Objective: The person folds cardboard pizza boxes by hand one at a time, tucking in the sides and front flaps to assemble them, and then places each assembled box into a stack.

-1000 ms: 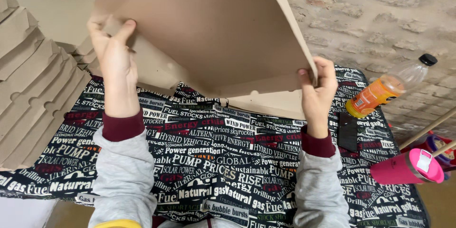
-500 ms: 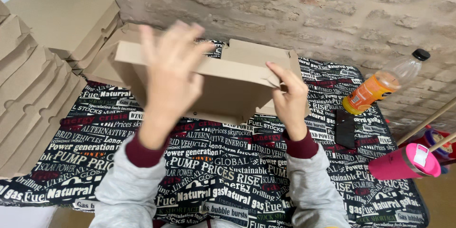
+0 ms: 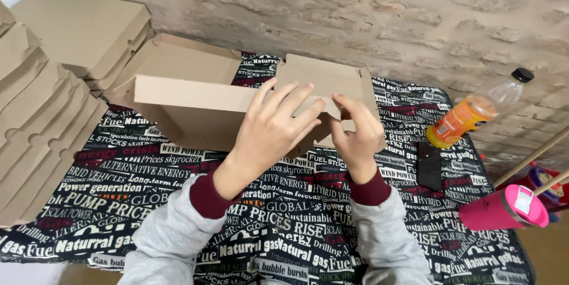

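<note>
Whereas a second ago the flat brown cardboard box blank [image 3: 195,104] was held up at an angle in front of the brick wall [image 3: 379,12], it now rests on the black cloth printed with white, red and green words [image 3: 178,190], its front wall folded upright and its back panel lying towards the wall. The left hand [image 3: 274,128], half a second ago blurred in the air above the near wall, now lies pressed on the front wall near its right end, fingers spread and flat, gripping nothing. The right hand [image 3: 354,131] stays at the right front corner, its fingers curled narrowly on the corner flap. Judged from this, the work has passed from lifting to shaping the corner. To the left stand stacks of flat blanks [image 3: 41,119] and folded boxes [image 3: 83,24]; to the right lie an orange drink bottle [image 3: 474,110] and a pink tumbler [image 3: 504,208], well apart from the hands.
</note>
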